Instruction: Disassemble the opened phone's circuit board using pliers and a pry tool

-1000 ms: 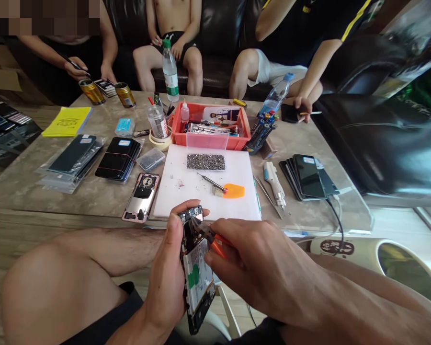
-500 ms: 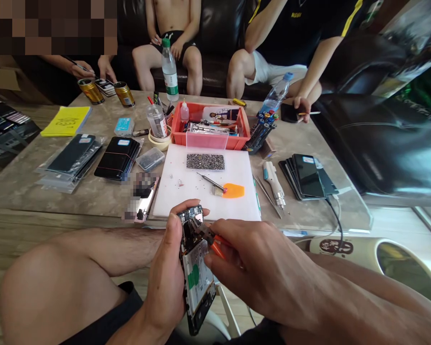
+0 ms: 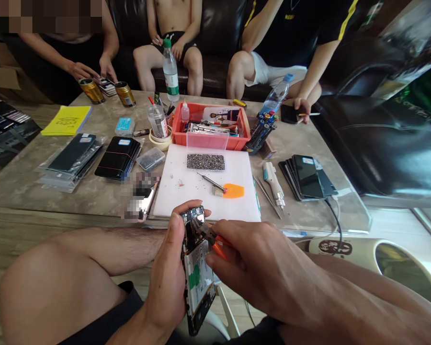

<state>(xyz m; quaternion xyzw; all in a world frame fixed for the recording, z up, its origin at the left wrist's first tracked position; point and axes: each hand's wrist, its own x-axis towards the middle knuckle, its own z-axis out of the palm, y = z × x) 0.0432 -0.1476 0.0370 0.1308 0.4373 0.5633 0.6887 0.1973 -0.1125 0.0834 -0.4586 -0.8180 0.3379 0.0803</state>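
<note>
My left hand (image 3: 170,268) grips an opened phone (image 3: 197,278) by its left edge, its back removed so the battery and circuit board show. My right hand (image 3: 258,268) is closed round orange-handled pliers (image 3: 211,237). Their dark jaws touch the board near the phone's top end. Both hands hover just in front of the table edge, above my knees.
A white mat (image 3: 208,184) carries a patch of screws (image 3: 206,162), a small screwdriver (image 3: 211,182) and an orange pick (image 3: 233,191). Behind it stands a red tray (image 3: 211,125). Phone stacks (image 3: 307,176), an electric screwdriver (image 3: 274,179), bottles and cans surround it. Three people sit opposite.
The pliers' jaws shifted very slightly on the phone's top end. A person across the table lowered a hand towards the cans. My hands stay in place.
</note>
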